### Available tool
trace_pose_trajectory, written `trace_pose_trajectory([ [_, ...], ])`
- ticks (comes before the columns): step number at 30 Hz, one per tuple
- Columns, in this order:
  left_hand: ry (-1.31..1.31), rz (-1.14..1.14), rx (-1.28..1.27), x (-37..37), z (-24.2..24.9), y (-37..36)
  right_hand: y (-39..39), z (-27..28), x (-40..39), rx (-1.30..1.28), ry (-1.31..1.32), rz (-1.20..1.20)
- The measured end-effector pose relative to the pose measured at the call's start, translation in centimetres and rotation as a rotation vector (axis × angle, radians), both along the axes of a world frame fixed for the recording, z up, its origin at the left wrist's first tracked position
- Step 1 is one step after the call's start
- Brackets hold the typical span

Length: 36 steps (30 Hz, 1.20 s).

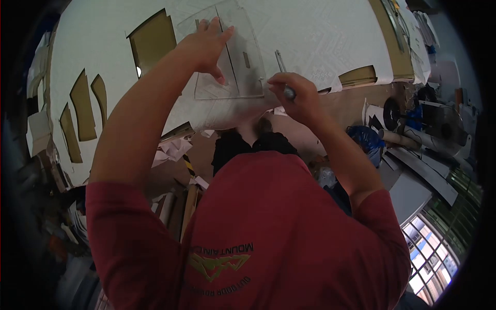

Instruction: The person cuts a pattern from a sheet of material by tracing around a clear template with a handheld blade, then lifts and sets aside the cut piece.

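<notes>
Left hand [207,47]: fingers spread, clasping nothing, resting on the clear plate [244,37].
Right hand [302,94]: fingers curled round a grey tool [289,93]; its tip I can't make out.
Clear plate: under the left fingers, left of the right ones.
Steadying the plate: I'd press evenly, left fingers well inside its edge.
White sheet [315,26]: beneath it all; openings [155,44] left of the left fingers.

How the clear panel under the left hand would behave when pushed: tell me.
The clear panel is probably stiff, since it lies flat with crisp edges. It may slide easily over the white sheet, as its surface looks smooth.
</notes>
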State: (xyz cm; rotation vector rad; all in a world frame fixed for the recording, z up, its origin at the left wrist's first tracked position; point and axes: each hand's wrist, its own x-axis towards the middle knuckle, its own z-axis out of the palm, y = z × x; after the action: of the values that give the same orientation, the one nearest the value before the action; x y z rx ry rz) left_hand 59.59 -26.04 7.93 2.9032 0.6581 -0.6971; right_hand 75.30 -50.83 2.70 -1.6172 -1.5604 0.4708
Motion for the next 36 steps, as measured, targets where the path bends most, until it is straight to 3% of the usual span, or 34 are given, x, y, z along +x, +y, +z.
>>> trace_pose_trajectory([
  [3, -0.020, -0.004, -0.001, -0.1, -1.1, 0.6, -1.4, 1.8, 2.1, -0.097, 0.040, 0.048],
  [8, 0.100, 0.148, -0.023, 1.7, 3.0, -2.7, -1.6, 2.7, 3.1, -0.111, 0.156, 0.220],
  [10, 0.103, 0.148, -0.022, 1.5, 2.9, -2.9, -1.7, 2.9, 3.0, -0.260, 0.247, 0.234],
  [20, 0.049, 0.162, -0.030, 1.1, 2.6, -2.4, 1.1, 5.6, 3.3, -0.416, 0.075, 0.275],
  [34, 0.040, 0.156, 0.002, 0.9, 2.4, -2.4, 2.5, 6.4, 2.8, -0.335, -0.159, 0.417],
  [36, 0.037, 0.148, -0.007, 0.9, 2.4, -2.6, 1.8, 5.3, 3.3, -0.310, -0.092, 0.412],
])
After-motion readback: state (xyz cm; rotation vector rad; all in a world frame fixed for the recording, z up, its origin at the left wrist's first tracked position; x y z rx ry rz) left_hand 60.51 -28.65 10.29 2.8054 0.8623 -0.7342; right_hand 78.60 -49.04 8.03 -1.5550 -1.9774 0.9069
